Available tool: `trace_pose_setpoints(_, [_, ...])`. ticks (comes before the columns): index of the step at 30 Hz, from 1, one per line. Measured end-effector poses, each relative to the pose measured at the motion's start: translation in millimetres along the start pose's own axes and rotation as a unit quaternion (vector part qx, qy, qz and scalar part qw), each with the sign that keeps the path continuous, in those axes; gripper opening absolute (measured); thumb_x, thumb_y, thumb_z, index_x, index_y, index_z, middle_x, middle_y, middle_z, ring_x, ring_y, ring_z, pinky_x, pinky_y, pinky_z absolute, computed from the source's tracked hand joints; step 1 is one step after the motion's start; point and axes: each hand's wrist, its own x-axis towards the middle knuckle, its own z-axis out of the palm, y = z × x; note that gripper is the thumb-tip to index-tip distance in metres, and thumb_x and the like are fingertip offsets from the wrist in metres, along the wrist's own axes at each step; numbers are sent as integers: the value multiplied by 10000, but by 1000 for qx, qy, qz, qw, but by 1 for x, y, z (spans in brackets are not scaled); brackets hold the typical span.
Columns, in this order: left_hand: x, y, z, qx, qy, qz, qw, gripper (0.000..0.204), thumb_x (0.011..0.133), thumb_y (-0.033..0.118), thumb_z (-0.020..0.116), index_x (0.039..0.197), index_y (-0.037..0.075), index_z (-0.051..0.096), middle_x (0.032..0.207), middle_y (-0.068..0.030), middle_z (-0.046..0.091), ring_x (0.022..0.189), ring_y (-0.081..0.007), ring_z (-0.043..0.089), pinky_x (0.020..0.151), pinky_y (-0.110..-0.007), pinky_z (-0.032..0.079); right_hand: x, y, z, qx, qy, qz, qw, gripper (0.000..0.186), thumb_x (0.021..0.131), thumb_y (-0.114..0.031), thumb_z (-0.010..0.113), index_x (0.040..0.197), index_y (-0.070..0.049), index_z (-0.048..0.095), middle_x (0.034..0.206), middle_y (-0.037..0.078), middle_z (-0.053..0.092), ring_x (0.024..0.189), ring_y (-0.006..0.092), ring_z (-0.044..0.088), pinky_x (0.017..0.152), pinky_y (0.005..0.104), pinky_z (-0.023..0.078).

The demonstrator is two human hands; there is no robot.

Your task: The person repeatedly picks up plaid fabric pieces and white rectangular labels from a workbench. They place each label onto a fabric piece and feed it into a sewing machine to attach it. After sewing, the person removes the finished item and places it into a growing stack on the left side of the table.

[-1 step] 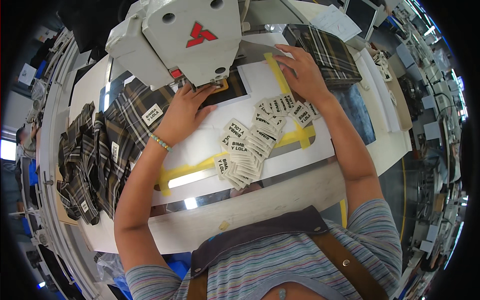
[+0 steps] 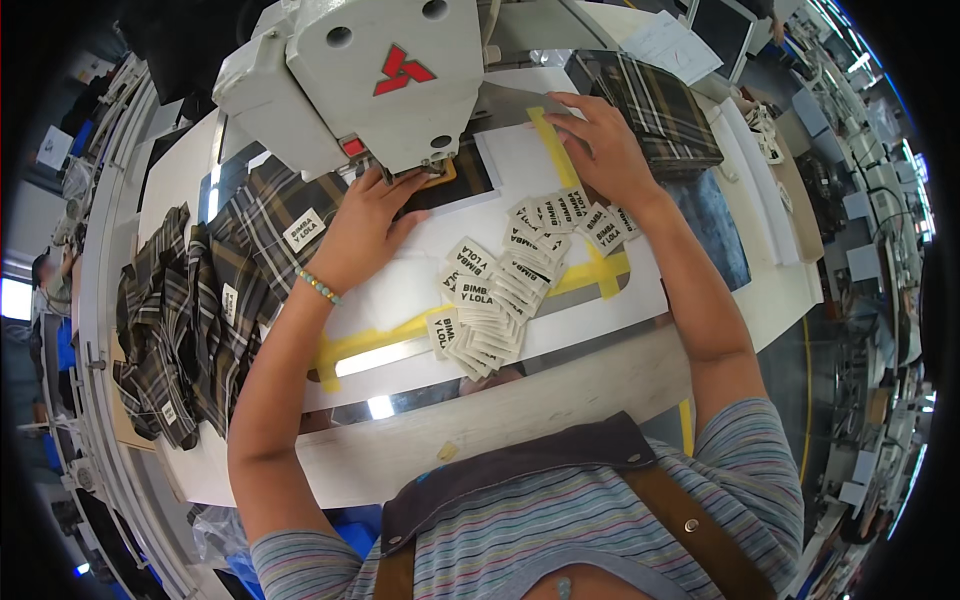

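My left hand (image 2: 362, 222) lies with its fingers stretched out beneath the head of a white industrial sewing machine (image 2: 270, 105). Its fingertips are beside a small orange frame (image 2: 446, 176) and dark plaid fabric (image 2: 472, 172); their exact contact is partly hidden by the machine. Spread fingers of my right hand (image 2: 612, 152) rest near a yellow tape strip (image 2: 555, 150) at the right of the white work surface (image 2: 385, 290). Between my forearms lies a fanned pile of small cream fabric labels (image 2: 490, 315) with dark print.
Plaid pieces with labels attached (image 2: 185, 340) hang in a heap at the left. A folded plaid stack (image 2: 655, 110) sits beyond my right hand. Paper sheets (image 2: 672, 45) lie at the far right, and a long white box (image 2: 765, 185) stands near the table's right edge.
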Motion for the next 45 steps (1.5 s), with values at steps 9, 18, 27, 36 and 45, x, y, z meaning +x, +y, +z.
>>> trace_pose_setpoints(9, [-47,-31,-19,44,16,-62,997,545,1046,207,648,1558,57,537,1654,-134,494,1568,-378,367,1291,-471,301,24,-51,10,67,-136,-103,983,329,1000,-147,662,1305,-72,761,1444,102,682,1359,322,590,1182,457,433])
trace_pose_setpoints(18, [-105,-73,-33,176,20,-144,974,561,1076,331,607,1576,87,534,1687,-101,468,1573,-385,369,1285,-510,273,14,-59,34,69,-201,-84,974,338,1040,-175,625,1335,-61,747,1519,110,636,1440,293,536,1237,461,380])
trace_pose_setpoints(27, [-44,-13,-17,-2,51,-76,996,417,900,165,828,1286,45,727,1315,-103,674,1302,-343,563,1126,-468,455,23,-60,18,21,-242,-57,968,314,1045,-210,645,1292,-55,761,1420,99,708,1335,335,608,1172,454,449])
trace_pose_setpoints(36, [-6,-16,17,-33,90,-98,991,398,807,243,917,1082,18,738,1093,-109,620,1137,-305,561,1001,-416,457,15,-58,-12,53,-214,-78,972,296,995,-235,720,1179,-12,781,1225,122,749,1188,332,663,1059,454,507])
trace_pose_setpoints(45, [-4,-11,20,-164,134,-101,972,226,774,122,910,818,0,726,922,-85,643,956,-285,602,859,-393,489,10,-80,16,-42,-113,-206,971,87,902,-155,773,891,-79,733,936,20,690,929,236,663,827,372,531])
